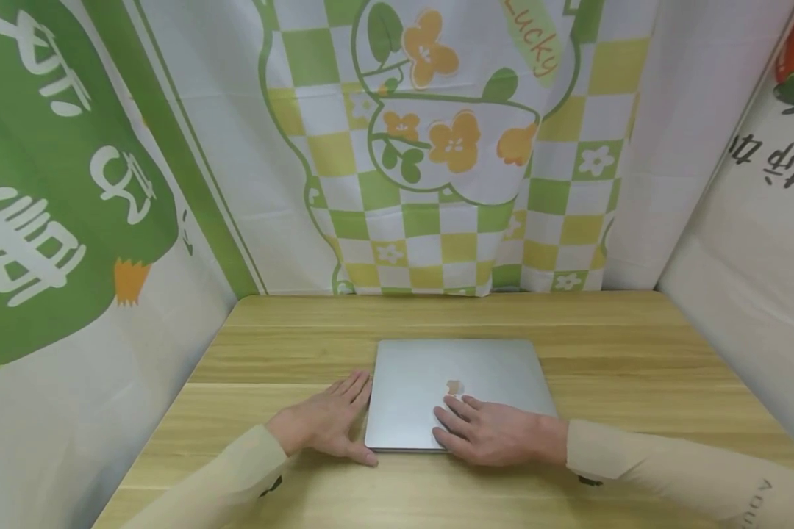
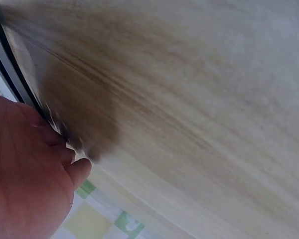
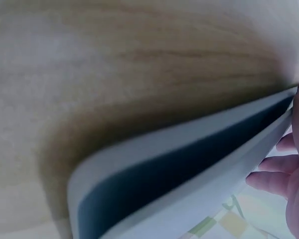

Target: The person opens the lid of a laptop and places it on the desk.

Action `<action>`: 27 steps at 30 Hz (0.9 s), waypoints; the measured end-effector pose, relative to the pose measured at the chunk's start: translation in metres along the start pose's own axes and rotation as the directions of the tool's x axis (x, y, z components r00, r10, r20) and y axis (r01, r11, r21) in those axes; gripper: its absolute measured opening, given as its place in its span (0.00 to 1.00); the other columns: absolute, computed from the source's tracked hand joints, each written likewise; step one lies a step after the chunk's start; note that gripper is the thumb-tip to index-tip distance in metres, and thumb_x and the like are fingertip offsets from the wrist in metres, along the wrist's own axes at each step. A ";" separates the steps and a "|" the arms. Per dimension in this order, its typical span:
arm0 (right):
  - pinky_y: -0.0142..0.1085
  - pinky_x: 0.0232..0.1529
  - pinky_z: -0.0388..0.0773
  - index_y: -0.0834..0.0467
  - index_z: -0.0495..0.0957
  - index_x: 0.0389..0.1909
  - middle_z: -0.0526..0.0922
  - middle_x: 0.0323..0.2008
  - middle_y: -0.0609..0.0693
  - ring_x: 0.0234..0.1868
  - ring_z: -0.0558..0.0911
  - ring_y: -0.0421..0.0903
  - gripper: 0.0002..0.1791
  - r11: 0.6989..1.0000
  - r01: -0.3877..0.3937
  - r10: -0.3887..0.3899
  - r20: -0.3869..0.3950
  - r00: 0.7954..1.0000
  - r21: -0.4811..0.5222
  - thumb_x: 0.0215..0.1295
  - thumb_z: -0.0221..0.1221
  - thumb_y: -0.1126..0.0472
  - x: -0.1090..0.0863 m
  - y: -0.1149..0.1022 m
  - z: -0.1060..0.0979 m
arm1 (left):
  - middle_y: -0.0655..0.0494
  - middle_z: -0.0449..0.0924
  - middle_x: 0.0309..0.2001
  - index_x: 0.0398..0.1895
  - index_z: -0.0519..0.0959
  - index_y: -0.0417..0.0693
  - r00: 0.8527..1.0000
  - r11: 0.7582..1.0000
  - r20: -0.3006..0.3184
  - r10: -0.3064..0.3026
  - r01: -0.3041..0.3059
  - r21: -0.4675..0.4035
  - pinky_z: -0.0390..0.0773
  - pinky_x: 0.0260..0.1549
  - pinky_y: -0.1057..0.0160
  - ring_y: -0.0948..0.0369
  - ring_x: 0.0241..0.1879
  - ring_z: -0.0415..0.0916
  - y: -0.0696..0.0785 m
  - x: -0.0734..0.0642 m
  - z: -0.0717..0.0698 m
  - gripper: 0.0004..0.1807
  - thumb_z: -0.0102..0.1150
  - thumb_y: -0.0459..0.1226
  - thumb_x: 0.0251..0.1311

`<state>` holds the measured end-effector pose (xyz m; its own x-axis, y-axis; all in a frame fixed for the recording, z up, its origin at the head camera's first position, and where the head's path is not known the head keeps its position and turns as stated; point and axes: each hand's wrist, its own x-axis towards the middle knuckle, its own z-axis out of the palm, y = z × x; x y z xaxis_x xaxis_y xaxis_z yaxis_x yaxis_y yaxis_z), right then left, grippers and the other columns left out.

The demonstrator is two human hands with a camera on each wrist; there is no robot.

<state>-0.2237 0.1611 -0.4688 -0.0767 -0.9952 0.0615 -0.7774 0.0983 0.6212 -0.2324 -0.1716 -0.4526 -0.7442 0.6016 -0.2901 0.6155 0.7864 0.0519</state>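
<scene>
A silver laptop (image 1: 410, 389) with a logo on its lid lies on the wooden table. My left hand (image 1: 331, 420) rests at its left edge, fingers extended and thumb by the near left corner. On the lid, near the front edge, my right hand (image 1: 496, 433) lies with its fingers spread; its thumb is hidden in the head view. A dark gap shows between lid and base of the laptop (image 3: 184, 169) in the right wrist view. The left wrist view catches the left palm (image 2: 30, 174) beside the laptop's thin side edge (image 2: 12, 69).
The wooden table (image 1: 271, 338) extends around the laptop on all sides. A curtain (image 1: 423, 220) with green and yellow checks and flowers hangs behind it. Printed cloth walls (image 1: 152, 330) stand close on the left and right.
</scene>
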 end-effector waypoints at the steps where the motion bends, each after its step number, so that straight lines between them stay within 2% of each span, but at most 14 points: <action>1: 0.41 0.50 0.85 0.58 0.68 0.65 0.78 0.61 0.58 0.59 0.81 0.55 0.23 1.000 0.002 -0.003 -0.008 1.000 -0.005 0.81 0.32 0.55 0.000 0.001 -0.001 | 0.36 0.39 0.78 0.77 0.44 0.35 1.000 1.000 0.001 -0.001 0.001 0.000 0.51 0.77 0.48 0.44 0.78 0.39 0.000 0.000 0.000 0.70 0.45 0.80 0.46; 9: 0.39 0.48 0.86 0.57 0.71 0.62 0.81 0.57 0.57 0.55 0.83 0.53 0.23 1.000 -0.008 0.010 -0.074 0.997 0.027 0.80 0.34 0.53 0.002 0.004 -0.002 | 0.37 0.39 0.78 0.77 0.43 0.34 1.000 1.000 -0.005 -0.008 0.008 -0.011 0.52 0.76 0.49 0.44 0.78 0.39 0.001 0.000 -0.001 0.70 0.45 0.79 0.48; 17: 0.40 0.55 0.83 0.54 0.69 0.64 0.78 0.62 0.55 0.61 0.79 0.52 0.24 0.985 -0.099 0.102 -0.012 0.995 0.141 0.77 0.42 0.47 -0.001 -0.001 0.001 | 0.40 0.38 0.79 0.77 0.42 0.37 1.000 1.000 0.001 -0.013 0.013 -0.018 0.52 0.77 0.50 0.46 0.79 0.39 0.001 -0.002 -0.002 0.69 0.43 0.79 0.48; 22: 0.43 0.56 0.82 0.52 0.66 0.67 0.75 0.65 0.55 0.64 0.77 0.52 0.26 0.976 -0.145 0.142 0.030 0.989 0.161 0.75 0.45 0.44 -0.006 -0.006 0.000 | 0.40 0.39 0.79 0.77 0.43 0.36 1.000 1.000 -0.011 -0.009 0.009 -0.004 0.52 0.77 0.51 0.46 0.79 0.39 0.000 -0.002 -0.001 0.68 0.44 0.79 0.48; 27: 0.44 0.53 0.84 0.52 0.68 0.65 0.76 0.63 0.54 0.62 0.79 0.52 0.24 0.973 -0.162 0.161 0.020 0.987 0.162 0.75 0.46 0.45 -0.005 -0.007 -0.002 | 0.40 0.40 0.79 0.77 0.44 0.36 1.000 1.000 -0.028 -0.001 0.002 0.014 0.53 0.76 0.51 0.46 0.78 0.41 0.000 -0.002 0.000 0.68 0.44 0.79 0.48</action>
<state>-0.2168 0.1658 -0.4717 -0.2137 -0.9661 0.1450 -0.8456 0.2572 0.4678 -0.2311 -0.1727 -0.4524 -0.7520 0.6043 -0.2633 0.6177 0.7855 0.0385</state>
